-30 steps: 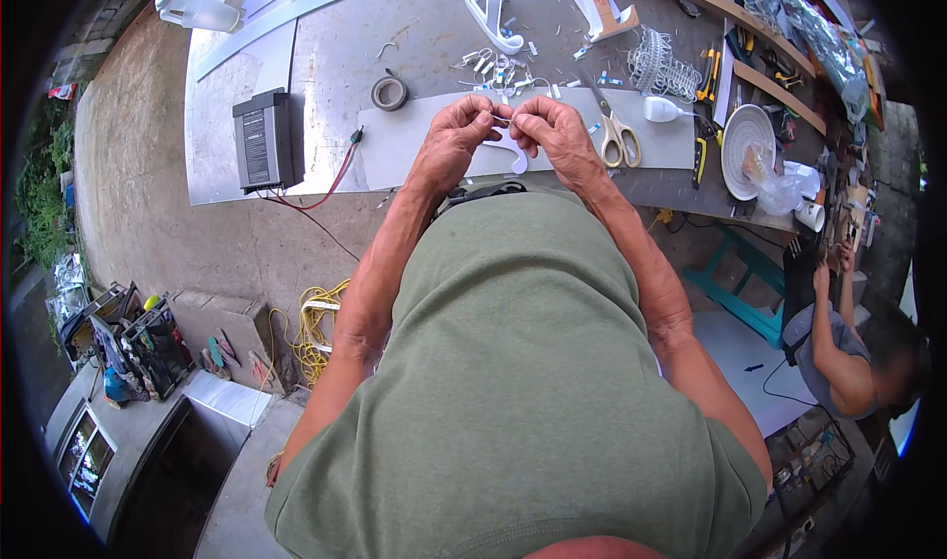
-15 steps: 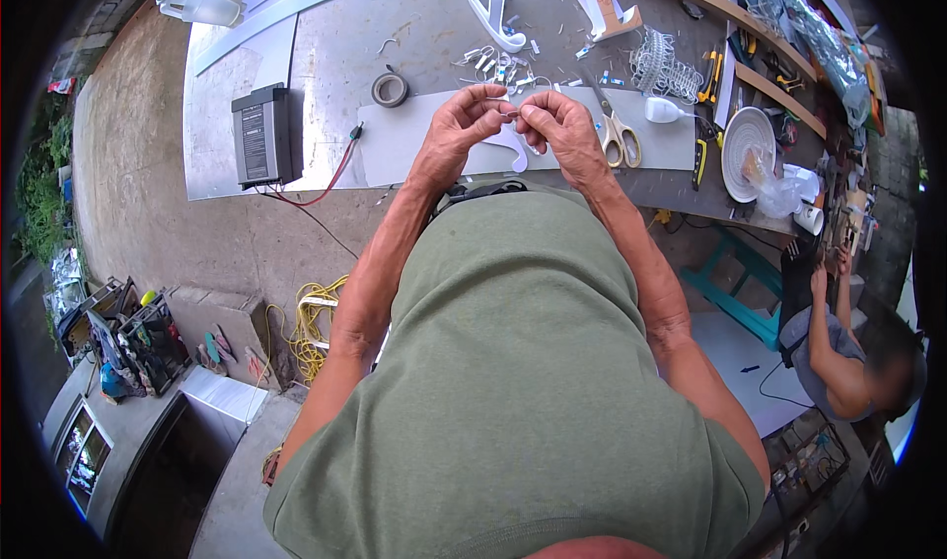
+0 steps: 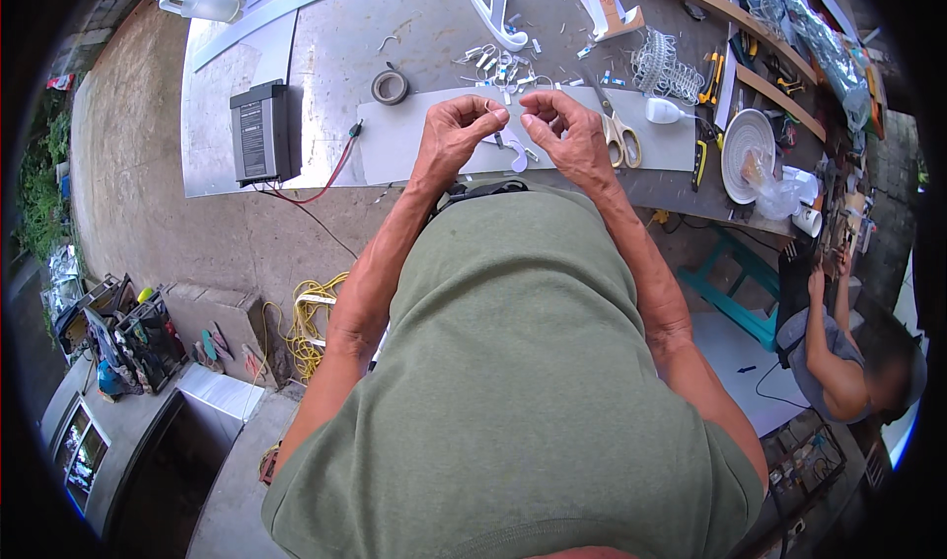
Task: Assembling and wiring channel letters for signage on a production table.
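Over a pale grey sheet (image 3: 400, 135) on the metal table, my left hand (image 3: 456, 137) has its thumb and forefinger pinched together. What sits in that pinch is too small to make out. My right hand (image 3: 570, 140) is just apart from it, thumb and fingers spread with nothing visible between them. Beneath and between the hands lies a flat curved white piece (image 3: 519, 154) with a small dark spot on it, partly hidden by my left fingers. Beyond my fingertips is a loose heap of small white modules on thin wires (image 3: 498, 63).
Scissors (image 3: 623, 137) and a white squeeze bottle (image 3: 663, 111) lie right; a tape roll (image 3: 390, 87) and black power supply box (image 3: 259, 133) lie left. White curved shells (image 3: 493, 14) stand farther back. A plate (image 3: 747, 154) sits right; another person (image 3: 838, 352) works beyond a green stool (image 3: 732, 288).
My hands, which met at the fingertips, have drawn apart. The right hand has let go and its fingers have spread, while the left keeps its pinch.
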Motion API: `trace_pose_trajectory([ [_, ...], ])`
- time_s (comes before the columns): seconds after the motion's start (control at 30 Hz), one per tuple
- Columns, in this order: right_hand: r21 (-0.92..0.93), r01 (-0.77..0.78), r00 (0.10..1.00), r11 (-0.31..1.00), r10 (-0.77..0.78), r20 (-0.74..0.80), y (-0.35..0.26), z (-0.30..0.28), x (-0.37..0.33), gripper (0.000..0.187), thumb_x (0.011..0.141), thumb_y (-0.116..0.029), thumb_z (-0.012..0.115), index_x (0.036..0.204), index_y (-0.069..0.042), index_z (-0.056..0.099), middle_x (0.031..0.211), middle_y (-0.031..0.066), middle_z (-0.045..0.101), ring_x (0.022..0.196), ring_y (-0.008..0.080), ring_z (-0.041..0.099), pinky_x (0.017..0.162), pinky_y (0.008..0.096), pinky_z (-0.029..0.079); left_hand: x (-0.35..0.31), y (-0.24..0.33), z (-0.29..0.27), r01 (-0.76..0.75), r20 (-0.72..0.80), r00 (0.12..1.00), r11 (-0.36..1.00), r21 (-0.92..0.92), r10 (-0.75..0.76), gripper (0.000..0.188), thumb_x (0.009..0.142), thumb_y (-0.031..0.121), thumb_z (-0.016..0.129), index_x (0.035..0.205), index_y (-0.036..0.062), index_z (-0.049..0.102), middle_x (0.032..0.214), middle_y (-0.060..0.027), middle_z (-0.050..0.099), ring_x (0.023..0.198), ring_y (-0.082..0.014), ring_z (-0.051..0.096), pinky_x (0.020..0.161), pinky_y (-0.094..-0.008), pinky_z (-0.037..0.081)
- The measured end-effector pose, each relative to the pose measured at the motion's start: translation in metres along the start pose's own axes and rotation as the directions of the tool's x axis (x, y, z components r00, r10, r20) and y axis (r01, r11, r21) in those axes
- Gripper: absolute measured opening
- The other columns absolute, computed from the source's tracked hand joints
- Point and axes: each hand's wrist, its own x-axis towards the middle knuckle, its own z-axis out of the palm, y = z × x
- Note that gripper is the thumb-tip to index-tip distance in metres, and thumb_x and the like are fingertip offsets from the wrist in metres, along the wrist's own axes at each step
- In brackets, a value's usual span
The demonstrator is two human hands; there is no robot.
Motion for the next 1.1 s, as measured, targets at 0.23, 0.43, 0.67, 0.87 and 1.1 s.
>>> trace_pose_trajectory([
  [0.23,-0.143,0.136,0.991,0.98,-0.135,0.012,-0.001,0.005,0.001,0.017,0.086,-0.007,0.073,0.102,-0.003,0.071,0.087,0.0052,0.07,0.069,0.0137,0.064,0.063,0.0291,0.052,0.001,0.002,0.003,0.01,0.014,1.0,0.999,0.031,-0.011,0.018,0.092,0.016,0.075,0.097,-0.0006,0.074,0.088,-0.0065,0.074,0.081,-0.0095,0.066,0.077,-0.0249,0.052],
  [0.43,-0.171,0.202,0.979,0.964,-0.205,0.005,0.004,0.005,0.001,0.012,0.085,-0.007,0.073,0.096,-0.005,0.072,0.087,0.0049,0.07,0.07,0.0153,0.065,0.061,0.0302,0.053,0.0,0.004,0.003,0.03,0.037,0.999,0.999,0.023,-0.031,0.019,0.091,0.016,0.077,0.098,-0.0013,0.074,0.088,-0.0077,0.075,0.081,-0.0106,0.067,0.078,-0.0262,0.052],
  [0.67,-0.308,0.343,0.93,0.887,-0.367,-0.02,0.009,0.007,0.001,0.007,0.083,-0.006,0.071,0.089,-0.007,0.066,0.082,0.0053,0.065,0.074,0.0229,0.066,0.062,0.0367,0.053,-0.001,0.008,0.004,0.079,0.076,0.994,0.997,-0.018,-0.078,0.019,0.09,0.017,0.077,0.098,-0.0004,0.074,0.087,-0.007,0.074,0.081,-0.0109,0.067,0.078,-0.0273,0.052],
  [0.87,-0.375,0.408,0.898,0.832,-0.439,0.002,0.005,0.01,0.001,0.011,0.083,-0.005,0.069,0.087,-0.007,0.06,0.08,0.007,0.061,0.073,0.0257,0.064,0.063,0.039,0.052,0.001,0.013,0.006,0.063,0.092,0.994,0.997,0.043,-0.067,0.017,0.091,0.017,0.074,0.094,0.0002,0.072,0.085,-0.003,0.07,0.079,-0.0093,0.063,0.078,-0.0266,0.051],
  [1.1,-0.341,0.463,0.873,0.818,-0.487,0.017,-0.009,0.0,0.012,0.013,0.081,-0.003,0.069,0.088,-0.005,0.058,0.081,0.0088,0.06,0.073,0.0272,0.064,0.063,0.0398,0.051,0.01,0.036,-0.001,0.062,0.164,0.983,0.993,0.098,-0.078,0.016,0.091,0.015,0.073,0.096,-0.0004,0.072,0.086,-0.0021,0.069,0.081,-0.0091,0.062,0.078,-0.0253,0.049],
])
